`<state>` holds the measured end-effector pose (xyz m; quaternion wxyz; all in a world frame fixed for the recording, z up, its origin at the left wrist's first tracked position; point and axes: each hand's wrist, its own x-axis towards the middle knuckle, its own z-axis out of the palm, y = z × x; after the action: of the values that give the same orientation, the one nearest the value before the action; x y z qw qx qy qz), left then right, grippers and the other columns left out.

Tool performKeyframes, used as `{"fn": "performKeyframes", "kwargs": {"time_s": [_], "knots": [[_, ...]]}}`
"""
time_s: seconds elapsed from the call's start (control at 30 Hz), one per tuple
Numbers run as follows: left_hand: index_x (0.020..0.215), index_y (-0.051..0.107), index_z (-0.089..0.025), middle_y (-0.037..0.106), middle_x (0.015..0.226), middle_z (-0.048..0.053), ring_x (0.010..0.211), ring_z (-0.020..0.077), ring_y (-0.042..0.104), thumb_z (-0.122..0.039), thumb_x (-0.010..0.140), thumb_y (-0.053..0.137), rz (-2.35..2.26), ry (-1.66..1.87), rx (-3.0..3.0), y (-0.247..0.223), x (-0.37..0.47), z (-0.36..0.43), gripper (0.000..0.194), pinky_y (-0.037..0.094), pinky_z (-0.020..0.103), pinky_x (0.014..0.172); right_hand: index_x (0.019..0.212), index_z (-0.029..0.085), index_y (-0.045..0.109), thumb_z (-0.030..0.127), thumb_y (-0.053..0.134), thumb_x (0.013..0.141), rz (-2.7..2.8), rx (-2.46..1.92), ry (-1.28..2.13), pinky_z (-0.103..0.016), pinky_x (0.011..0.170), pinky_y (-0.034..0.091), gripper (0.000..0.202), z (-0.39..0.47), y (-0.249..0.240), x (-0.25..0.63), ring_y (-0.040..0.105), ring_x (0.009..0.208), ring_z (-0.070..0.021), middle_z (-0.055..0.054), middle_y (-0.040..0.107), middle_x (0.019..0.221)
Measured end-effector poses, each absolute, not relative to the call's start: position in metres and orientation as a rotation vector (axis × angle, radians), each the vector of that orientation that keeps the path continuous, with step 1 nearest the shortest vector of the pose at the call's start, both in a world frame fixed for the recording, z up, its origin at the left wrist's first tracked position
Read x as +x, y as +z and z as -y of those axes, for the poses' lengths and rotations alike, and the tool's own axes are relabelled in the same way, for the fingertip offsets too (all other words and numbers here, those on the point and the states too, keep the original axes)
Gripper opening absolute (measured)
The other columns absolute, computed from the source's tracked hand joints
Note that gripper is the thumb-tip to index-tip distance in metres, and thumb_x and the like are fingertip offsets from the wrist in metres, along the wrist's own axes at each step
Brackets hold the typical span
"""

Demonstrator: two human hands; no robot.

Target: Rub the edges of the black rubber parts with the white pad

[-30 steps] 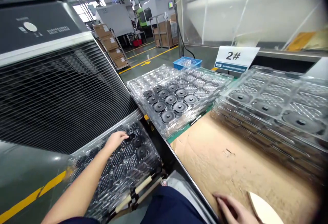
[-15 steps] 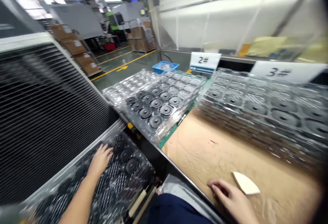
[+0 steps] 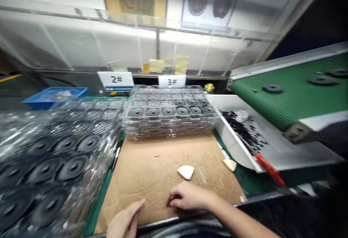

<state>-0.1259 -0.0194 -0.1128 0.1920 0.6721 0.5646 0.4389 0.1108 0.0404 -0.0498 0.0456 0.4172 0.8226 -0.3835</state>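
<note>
Cardboard sheet [image 3: 141, 180] hemmed in by things a hand could knock

The right hand [image 3: 190, 196] is curled above the sheet's near half; whether its fingers pinch anything cannot be told, since their inner side is hidden. The left hand [image 3: 125, 220], at the sheet's near left corner, has its fingers stretched out, with nothing visible in it.

A white wedge [image 3: 186, 171] lies on the sheet just beyond the right hand. A careless push of the knuckles could send it sliding, perhaps towards the second pale piece [image 3: 230, 164] at the sheet's right edge, which itself might be nudged off.

Left of the sheet, a clear tray [image 3: 91, 191] carries dark discs [image 3: 45, 169]; a wide sweep of the left arm could catch its rim and unseat some. The tray stack [image 3: 168, 125] at the sheet's far edge might shift if bumped.

Right of the sheet, a red handle [image 3: 269, 169] juts over the rim of a white bin [image 3: 225, 140]; the right forearm, swinging outward, could knock it. Should the green belt [image 3: 307, 100] above that bin run, its discs might drop among the black scraps [image 3: 241, 129].
</note>
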Motion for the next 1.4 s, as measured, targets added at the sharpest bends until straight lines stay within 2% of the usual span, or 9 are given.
{"fn": "performKeyframes", "kwargs": {"time_s": [0.17,0.43,0.6,0.8,0.97,1.0,1.1,1.27,1.4], "knots": [[0.089,0.065,-0.021,0.067,0.102,0.008,0.081,0.0209,0.066,-0.036,0.076,0.053,-1.614,1.372,1.645,-0.101,-0.099,-0.049,0.023,0.055,0.031,0.069,0.100,0.015,0.060,0.027,0.053,0.085,-2.645,1.428,-0.721,-0.037,0.082,0.046,0.020,-0.093,0.015,0.158,0.059,0.090,-0.0157,-0.003,0.063,0.096],[0.088,0.063,-0.020,0.065,0.103,0.009,0.093,0.0271,0.061,-0.045,0.074,0.051,-1.736,1.261,1.408,-0.111,-0.095,-0.061,0.031,0.046,0.043,0.088,0.115,0.016,0.050,0.031,0.051,0.086,-2.198,2.379,0.440,-0.051,0.096,0.030,0.033,-0.195,0.136,0.300,0.040,0.117,-0.0263,-0.009,0.044,0.126],[0.087,0.064,-0.021,0.066,0.102,0.008,0.099,0.0278,0.058,-0.045,0.072,0.053,-1.707,1.159,1.373,-0.112,-0.097,-0.064,0.030,0.044,0.041,0.089,0.130,0.009,0.034,0.036,0.050,0.086,-1.668,2.895,0.771,-0.055,0.099,0.019,0.054,-0.200,0.159,0.365,0.024,0.126,-0.0353,-0.020,0.022,0.138],[0.084,0.066,-0.023,0.067,0.098,0.006,0.091,0.0271,0.060,-0.046,0.067,0.058,-1.675,1.092,1.316,-0.114,-0.098,-0.066,0.030,0.044,0.040,0.087,0.123,0.008,0.043,0.037,0.040,0.090,-1.552,3.151,0.673,-0.045,0.091,0.038,0.044,-0.197,0.156,0.376,0.048,0.110,-0.0249,-0.016,0.043,0.124],[0.100,0.060,-0.022,0.064,0.105,0.008,0.081,0.0239,0.061,-0.048,0.068,0.058,-1.685,1.083,1.176,-0.107,-0.092,-0.063,0.041,0.045,0.042,0.086,0.135,-0.009,0.011,0.044,0.024,0.087,-2.159,2.975,0.437,-0.034,0.089,0.032,0.072,-0.183,0.159,0.329,0.040,0.117,-0.0321,-0.029,0.036,0.126],[0.109,0.055,-0.022,0.063,0.108,0.008,0.080,0.0218,0.062,-0.048,0.070,0.056,-1.677,1.096,1.121,-0.103,-0.087,-0.061,0.046,0.047,0.040,0.084,0.135,-0.008,0.011,0.046,0.024,0.085,-2.334,2.855,0.292,-0.030,0.085,0.034,0.074,-0.173,0.155,0.312,0.042,0.114,-0.0305,-0.027,0.040,0.124],[0.122,0.042,-0.027,0.059,0.118,0.007,0.086,0.0166,0.063,-0.039,0.077,0.053,-1.419,1.162,0.668,-0.080,-0.063,-0.048,0.048,0.048,0.034,0.084,0.137,0.017,0.025,0.044,0.055,0.075,-2.704,2.399,-0.209,-0.024,0.088,0.038,0.074,-0.129,0.125,0.254,0.052,0.107,-0.0190,-0.008,0.053,0.119],[0.109,0.057,-0.020,0.062,0.116,0.009,0.105,0.0249,0.057,-0.040,0.085,0.041,-0.519,0.796,-0.056,-0.043,-0.008,-0.028,0.035,0.040,0.047,0.093,0.140,0.027,0.012,0.037,0.062,0.076,-2.999,1.514,-0.985,-0.042,0.107,0.025,0.082,-0.046,0.037,0.177,0.035,0.125,-0.0235,-0.005,0.041,0.134],[0.113,0.056,-0.018,0.059,0.121,0.009,0.118,0.0239,0.048,-0.044,0.088,0.030,-0.343,0.790,-0.244,-0.041,0.006,-0.026,0.044,0.030,0.045,0.103,0.141,0.028,0.008,0.048,0.065,0.070,-2.894,1.715,-1.098,-0.054,0.107,0.015,0.092,-0.011,-0.028,0.162,0.016,0.133,-0.0304,-0.007,0.022,0.144]]}}
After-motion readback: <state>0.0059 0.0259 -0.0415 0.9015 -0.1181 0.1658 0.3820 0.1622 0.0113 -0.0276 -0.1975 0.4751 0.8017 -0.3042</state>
